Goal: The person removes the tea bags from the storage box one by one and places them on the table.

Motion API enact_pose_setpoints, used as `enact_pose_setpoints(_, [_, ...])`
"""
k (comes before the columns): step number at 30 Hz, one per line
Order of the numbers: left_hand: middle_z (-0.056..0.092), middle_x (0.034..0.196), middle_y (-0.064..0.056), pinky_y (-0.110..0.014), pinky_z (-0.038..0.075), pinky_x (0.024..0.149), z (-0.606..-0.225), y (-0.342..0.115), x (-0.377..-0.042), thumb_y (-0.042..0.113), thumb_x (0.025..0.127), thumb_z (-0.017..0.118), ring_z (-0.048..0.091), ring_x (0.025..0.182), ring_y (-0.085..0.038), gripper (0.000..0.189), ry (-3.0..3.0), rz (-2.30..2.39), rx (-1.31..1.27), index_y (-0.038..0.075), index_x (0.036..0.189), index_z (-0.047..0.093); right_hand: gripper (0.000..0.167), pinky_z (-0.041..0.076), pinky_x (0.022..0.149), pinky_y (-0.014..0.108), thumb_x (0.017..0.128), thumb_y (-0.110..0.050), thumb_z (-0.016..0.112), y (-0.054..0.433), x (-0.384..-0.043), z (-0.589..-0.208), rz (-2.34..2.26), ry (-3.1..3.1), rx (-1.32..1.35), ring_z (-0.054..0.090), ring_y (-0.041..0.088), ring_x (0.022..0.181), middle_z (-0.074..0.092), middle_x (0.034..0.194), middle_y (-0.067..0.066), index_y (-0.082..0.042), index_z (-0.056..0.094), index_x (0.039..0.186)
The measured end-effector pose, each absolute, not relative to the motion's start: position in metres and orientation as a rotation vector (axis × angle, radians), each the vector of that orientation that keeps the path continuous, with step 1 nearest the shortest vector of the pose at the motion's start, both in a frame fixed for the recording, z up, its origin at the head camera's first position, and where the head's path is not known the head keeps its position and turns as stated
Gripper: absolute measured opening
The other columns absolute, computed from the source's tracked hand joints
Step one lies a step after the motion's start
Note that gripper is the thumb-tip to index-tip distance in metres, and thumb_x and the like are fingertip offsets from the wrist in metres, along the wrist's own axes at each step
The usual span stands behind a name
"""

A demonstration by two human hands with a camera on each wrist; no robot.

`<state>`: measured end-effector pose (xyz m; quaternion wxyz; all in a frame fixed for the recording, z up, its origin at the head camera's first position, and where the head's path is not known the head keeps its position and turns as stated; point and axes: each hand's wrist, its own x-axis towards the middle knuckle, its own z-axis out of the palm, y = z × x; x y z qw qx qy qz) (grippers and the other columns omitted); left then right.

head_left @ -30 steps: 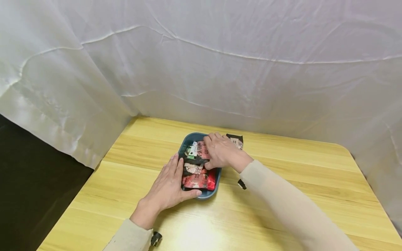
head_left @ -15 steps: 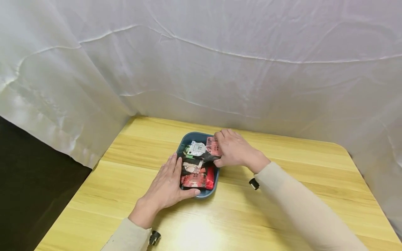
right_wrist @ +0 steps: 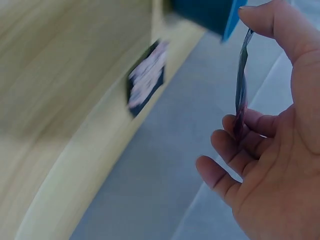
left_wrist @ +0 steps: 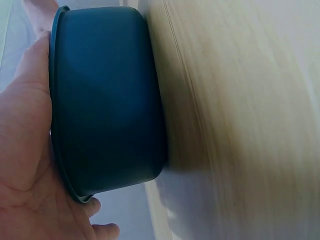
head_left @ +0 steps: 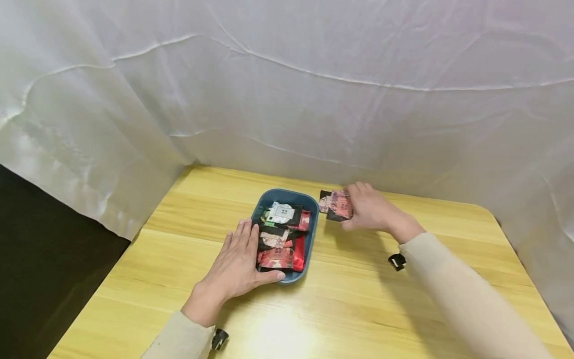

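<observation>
My right hand (head_left: 372,207) pinches a flat pink-and-black sachet (head_left: 339,205) to the right of a blue plastic bin (head_left: 313,238). In the right wrist view the held sachet (right_wrist: 241,85) appears edge-on between thumb and fingers. A second black sachet with a pale label (right_wrist: 147,77) lies on the table, partly overlapped by the held one in the head view. My left hand (head_left: 235,259) rests along the bin's left rim with straight fingers, its thumb on the near rim. Inside the bin are a white-labelled sachet (head_left: 281,212), a red sachet (head_left: 277,258) and several others.
The wooden table (head_left: 358,309) carries the bin near its back edge. A pale curtain (head_left: 314,114) hangs behind and at both sides. At the left, a dark area (head_left: 54,269) lies beyond the table's edge.
My right hand has drawn the pink-and-black sachet out of the bin and carried it right, over the sachet on the table. The left hand stays at the bin's rim.
</observation>
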<state>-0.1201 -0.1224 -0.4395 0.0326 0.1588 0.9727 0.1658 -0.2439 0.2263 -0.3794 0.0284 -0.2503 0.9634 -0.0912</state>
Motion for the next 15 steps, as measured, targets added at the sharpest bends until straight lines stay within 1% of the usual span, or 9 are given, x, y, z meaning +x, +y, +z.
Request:
enact_pose_setpoints(6, [0.001,0.175,-0.025,-0.059,0.013,0.131,-0.438,-0.123,-0.12,0.095,0.077,0.056,0.004,0.163,-0.04,0.14,2.983,0.49,0.513,-0.005,0.166,0.015,0.089,0.049,0.095,0.058,0.076,-0.04,0.086,0.255,-0.249,-0.38,-0.25,2.963,-0.664,0.053,0.038,0.111,0.056,0.121,0.021,0.008,0.047,0.139])
enact_pose_setpoints(11, [0.001,0.174,-0.026,-0.059,0.013,0.131,-0.436,-0.123,-0.12,0.095,0.076,0.057,0.003,0.163,-0.04,0.141,2.977,0.478,0.522,-0.005,0.166,0.015,0.089,0.049,0.096,0.06,0.077,-0.04,0.086,0.265,-0.252,-0.38,-0.226,2.963,-0.647,0.054,0.04,0.112,0.057,0.124,0.023,0.009,0.047,0.14])
enact_pose_setpoints(15, [0.001,0.174,-0.026,-0.058,0.013,0.131,-0.436,-0.123,-0.12,0.095,0.076,0.057,0.004,0.163,-0.04,0.141,2.975,0.481,0.525,-0.005,0.166,0.016,0.086,0.05,0.093,0.058,0.077,-0.039,0.086,0.27,-0.254,-0.383,-0.234,2.956,-0.63,0.054,0.038,0.109,0.057,0.121,0.022,0.008,0.048,0.139])
